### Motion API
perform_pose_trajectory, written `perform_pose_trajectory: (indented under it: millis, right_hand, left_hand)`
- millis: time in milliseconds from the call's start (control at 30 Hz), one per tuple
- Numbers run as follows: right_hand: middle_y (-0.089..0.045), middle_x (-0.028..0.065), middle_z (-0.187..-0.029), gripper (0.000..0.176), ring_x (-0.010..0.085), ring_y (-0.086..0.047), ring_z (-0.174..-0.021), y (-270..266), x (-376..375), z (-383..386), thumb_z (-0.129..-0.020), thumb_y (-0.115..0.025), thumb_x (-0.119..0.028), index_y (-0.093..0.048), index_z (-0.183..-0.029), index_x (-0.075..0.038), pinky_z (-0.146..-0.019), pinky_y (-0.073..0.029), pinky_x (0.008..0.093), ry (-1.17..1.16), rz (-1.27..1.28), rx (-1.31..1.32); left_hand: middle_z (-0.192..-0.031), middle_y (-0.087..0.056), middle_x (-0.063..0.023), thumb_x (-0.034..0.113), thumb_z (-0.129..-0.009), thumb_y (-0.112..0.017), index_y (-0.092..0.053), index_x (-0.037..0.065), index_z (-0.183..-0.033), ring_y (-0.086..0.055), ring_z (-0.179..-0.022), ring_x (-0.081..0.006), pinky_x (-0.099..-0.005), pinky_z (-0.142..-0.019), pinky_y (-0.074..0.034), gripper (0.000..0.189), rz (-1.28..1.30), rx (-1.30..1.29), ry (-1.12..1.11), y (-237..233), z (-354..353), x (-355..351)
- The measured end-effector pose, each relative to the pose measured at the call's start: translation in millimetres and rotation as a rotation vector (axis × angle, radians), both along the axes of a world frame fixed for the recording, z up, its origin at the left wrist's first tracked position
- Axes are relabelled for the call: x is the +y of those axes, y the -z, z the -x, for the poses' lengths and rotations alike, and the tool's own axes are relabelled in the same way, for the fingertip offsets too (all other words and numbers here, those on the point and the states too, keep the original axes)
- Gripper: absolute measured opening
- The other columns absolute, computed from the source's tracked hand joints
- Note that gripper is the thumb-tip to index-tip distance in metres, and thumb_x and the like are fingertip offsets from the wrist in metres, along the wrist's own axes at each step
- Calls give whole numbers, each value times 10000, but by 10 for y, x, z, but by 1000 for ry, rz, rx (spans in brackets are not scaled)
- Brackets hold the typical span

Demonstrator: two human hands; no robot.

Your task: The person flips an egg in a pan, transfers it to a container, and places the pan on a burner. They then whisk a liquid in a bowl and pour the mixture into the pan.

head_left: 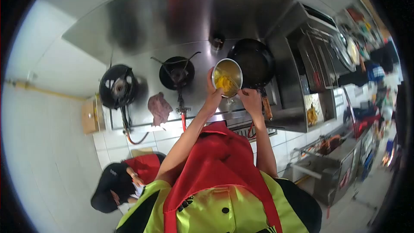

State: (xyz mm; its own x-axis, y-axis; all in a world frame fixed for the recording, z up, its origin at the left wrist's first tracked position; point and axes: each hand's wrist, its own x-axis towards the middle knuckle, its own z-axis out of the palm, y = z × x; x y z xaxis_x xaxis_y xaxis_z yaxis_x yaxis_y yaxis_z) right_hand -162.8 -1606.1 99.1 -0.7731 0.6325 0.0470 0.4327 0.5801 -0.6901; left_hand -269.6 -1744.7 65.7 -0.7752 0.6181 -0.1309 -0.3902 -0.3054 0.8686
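A round metal bowl [233,67] is tilted above the steel counter, with yellow food [224,83] gathered low on its left side. My left hand [214,96] is closed on the bowl's left rim, its thumb near the food. At the bowl's lower right, my right hand [251,99] is closed in a pinch on a thin utensil [235,85] that reaches into the bowl. The utensil's exact kind is too small to tell. A black frying pan [252,62] stands just right of the bowl, its wooden handle [267,104] pointing toward me beside my right hand.
Two black gas burners [117,87] [177,74] are on the left, with a crumpled cloth [160,108] between them. A dark cup [217,41] stands behind the bowl. Metal shelving [317,60] rises at right. Another person [129,179] is at lower left.
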Motion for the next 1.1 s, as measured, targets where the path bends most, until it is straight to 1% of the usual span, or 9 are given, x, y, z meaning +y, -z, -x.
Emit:
perform_pose_trajectory:
  millis: [233,267,367,500,633,733,833,933,1100]
  right_hand:
    - [-655,193,-689,334,228,-661,-633,81,23,78,-894,-668,-286,-700,-847,43,-625,-480,339,-168,-119,-70]
    - [-662,206,-716,334,226,-662,-659,60,72,105,-903,-658,-284,-696,-858,45,-643,-481,337,-141,19,-2]
    - [-649,206,-724,348,236,-615,-653,-1,45,79,-920,-632,-291,-683,-900,53,-665,-472,342,-34,13,-79]
    - [-495,121,-600,380,163,-454,-592,-77,54,28,-948,-605,-288,-627,-797,59,-591,-390,367,-247,47,-64]
    - [-497,101,-594,407,201,-458,-579,26,84,84,-964,-601,-288,-610,-762,65,-588,-390,377,-340,-53,-277]
    - [-499,103,-600,449,202,-445,-581,-184,-165,141,-973,-585,-295,-557,-719,74,-589,-381,384,-180,13,56]
    - [-503,107,-609,463,202,-446,-591,-64,-18,174,-983,-572,-300,-538,-720,80,-597,-380,387,-321,14,-333]
    - [-506,105,-616,464,202,-448,-598,-225,-207,188,-978,-574,-313,-551,-722,73,-610,-388,388,-212,-6,-33]
    - [-518,92,-624,421,191,-460,-609,-178,-186,261,-969,-582,-297,-581,-748,61,-611,-391,367,-329,23,-184]
  left_hand:
    - [-1514,-239,-82,-26,-815,-455,-95,331,-1535,-406,-1312,-274,-390,-894,-522,881,518,484,-93,70,16,-62]
    - [-1504,-253,-134,-3,-829,-485,-96,302,-1545,-431,-1274,-260,-391,-909,-514,871,-23,0,-13,35,14,-99]
    - [-1470,-317,-186,200,-919,-583,-91,193,-1560,-507,-1185,-279,-394,-915,-512,809,129,45,-34,528,-112,60]
    - [-1573,-182,-143,203,-901,-519,-90,312,-1546,-201,-1351,-467,-515,-1124,-280,782,219,101,-69,60,-150,-118]
    - [-1519,-180,-216,78,-886,-464,-72,345,-1531,-235,-1318,-534,-526,-1076,-380,800,205,219,-75,38,-100,-166]
    - [-1376,-253,-326,59,-913,-450,-84,368,-1522,-277,-1321,-489,-539,-1075,-331,775,156,-22,-2,-236,-145,-427]
    - [-1360,-254,-294,41,-908,-433,-80,397,-1514,-311,-1300,-498,-526,-1037,-385,787,175,80,-116,-90,-169,-301]
    - [-1352,-250,-305,52,-908,-435,-88,406,-1514,-317,-1297,-496,-509,-1031,-397,783,96,-44,-55,-183,-114,-460]
    - [-1487,-192,-242,111,-896,-480,-100,344,-1537,-334,-1290,-473,-516,-1040,-393,781,175,114,-135,-142,-112,-494]
